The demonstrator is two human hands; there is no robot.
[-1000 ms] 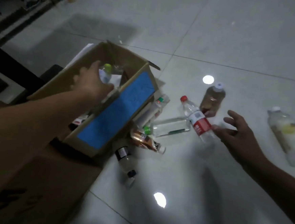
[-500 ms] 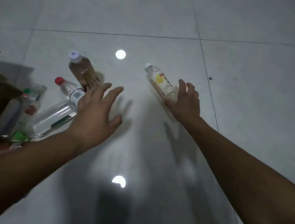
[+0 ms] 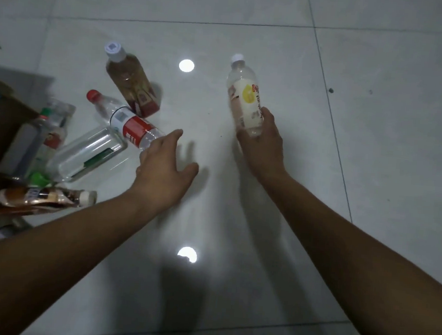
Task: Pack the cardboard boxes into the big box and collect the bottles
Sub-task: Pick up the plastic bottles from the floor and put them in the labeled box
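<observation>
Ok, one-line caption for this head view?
Right hand grips the yellow-label bottle; open left hand reaches for the red-capped bottle on the floor.

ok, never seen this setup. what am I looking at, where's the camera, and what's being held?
No machine here: the grip is a person's two bare hands. Every picture comes from one wide-angle camera worn on the head, looking forward and down, so both arms enter from the bottom.

The surface is a glossy tiled floor. The right hand holds a bottle with a yellow-and-white label, fingers wrapped round its lower end. The left hand is open, fingers spread, by the base of a red-labelled bottle; whether it touches is unclear.

Nearby are a brown-liquid bottle, a clear bottle and a brown-wrapped bottle. A cardboard box shows at far left.
</observation>
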